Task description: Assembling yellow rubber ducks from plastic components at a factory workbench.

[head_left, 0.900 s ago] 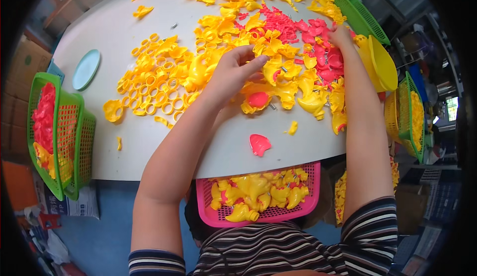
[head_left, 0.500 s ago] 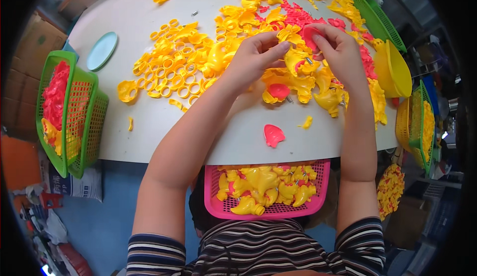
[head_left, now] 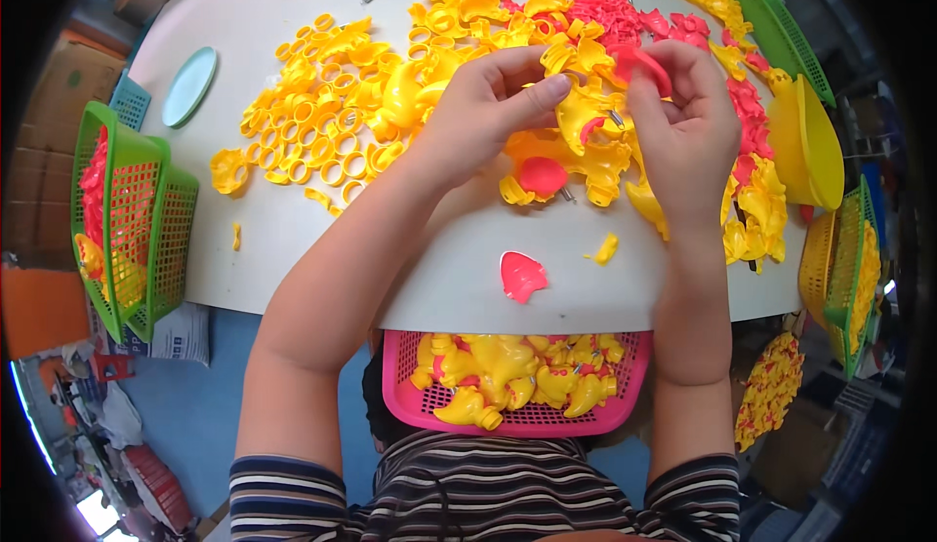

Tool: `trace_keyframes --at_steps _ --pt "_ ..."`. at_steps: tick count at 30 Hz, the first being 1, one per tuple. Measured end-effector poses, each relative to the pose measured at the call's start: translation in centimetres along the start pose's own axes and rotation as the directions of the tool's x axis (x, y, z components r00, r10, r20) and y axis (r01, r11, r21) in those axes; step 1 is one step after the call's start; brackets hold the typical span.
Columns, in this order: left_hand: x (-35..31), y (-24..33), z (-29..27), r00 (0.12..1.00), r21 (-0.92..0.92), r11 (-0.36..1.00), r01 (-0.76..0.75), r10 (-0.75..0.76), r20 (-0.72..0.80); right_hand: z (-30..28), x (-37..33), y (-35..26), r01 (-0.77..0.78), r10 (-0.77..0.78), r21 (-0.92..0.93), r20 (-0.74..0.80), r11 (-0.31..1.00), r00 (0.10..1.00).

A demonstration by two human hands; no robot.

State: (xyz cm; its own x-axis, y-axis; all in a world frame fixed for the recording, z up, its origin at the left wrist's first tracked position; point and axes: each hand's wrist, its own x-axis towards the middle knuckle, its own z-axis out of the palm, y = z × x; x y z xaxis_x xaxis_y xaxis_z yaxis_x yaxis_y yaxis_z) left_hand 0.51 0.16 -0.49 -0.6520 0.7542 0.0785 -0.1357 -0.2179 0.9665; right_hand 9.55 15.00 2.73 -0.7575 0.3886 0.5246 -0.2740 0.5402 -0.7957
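Note:
My left hand (head_left: 493,118) is closed, its thumb against the edge of a yellow plastic toy shell (head_left: 579,111) with a red bit and a small metal spring in it. The fingertips behind are partly hidden. To the right, my right hand (head_left: 683,118) pinches a curved red plastic piece (head_left: 644,69) between thumb and fingers, just above that shell. Below my hands lies another yellow shell with a rounded red piece (head_left: 543,177) in it. A loose red scalloped piece (head_left: 524,277) rests nearer the table's front edge, beside a small yellow scrap (head_left: 603,248).
Yellow rings (head_left: 317,142) and shells spread left of a red heap (head_left: 605,10). A pink basket (head_left: 395,396) of yellow parts sits below the table edge. Green baskets (head_left: 146,210) stand at left; a yellow bowl (head_left: 815,147) and a green tray (head_left: 776,30) at right. A pale blue lid (head_left: 189,87) lies far left.
The whole view has shifted slightly. My right hand has tilted the red piece, so it now shows more edge-on. My left hand keeps its place beside the yellow shell.

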Motion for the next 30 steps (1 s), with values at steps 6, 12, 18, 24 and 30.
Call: trace_keyframes --at_steps 6,12,18,24,30 --pt "-0.2 -0.1 0.3 0.996 -0.034 0.998 -0.059 0.056 -0.073 1.1 -0.6 -0.1 -0.095 0.095 0.002 0.006 0.996 0.995" --pt "-0.5 0.0 0.8 0.994 -0.083 0.993 -0.082 0.075 -0.084 1.1 -0.8 0.0 -0.094 0.099 -0.192 0.013 0.977 0.995" --pt "-0.5 0.1 0.9 0.995 -0.089 0.992 -0.089 0.084 -0.051 0.7 -0.6 0.1 0.042 -0.048 -0.158 -0.039 0.986 0.998" --pt "-0.3 -0.3 0.8 0.997 -0.089 0.993 -0.078 0.079 0.006 0.4 -0.4 0.3 0.061 -0.061 -0.175 0.003 0.983 0.998" --pt "-0.3 -0.2 0.8 0.999 -0.118 0.993 -0.028 0.023 -0.047 0.5 -0.8 -0.5 0.035 -0.017 -0.331 0.056 0.943 0.998"
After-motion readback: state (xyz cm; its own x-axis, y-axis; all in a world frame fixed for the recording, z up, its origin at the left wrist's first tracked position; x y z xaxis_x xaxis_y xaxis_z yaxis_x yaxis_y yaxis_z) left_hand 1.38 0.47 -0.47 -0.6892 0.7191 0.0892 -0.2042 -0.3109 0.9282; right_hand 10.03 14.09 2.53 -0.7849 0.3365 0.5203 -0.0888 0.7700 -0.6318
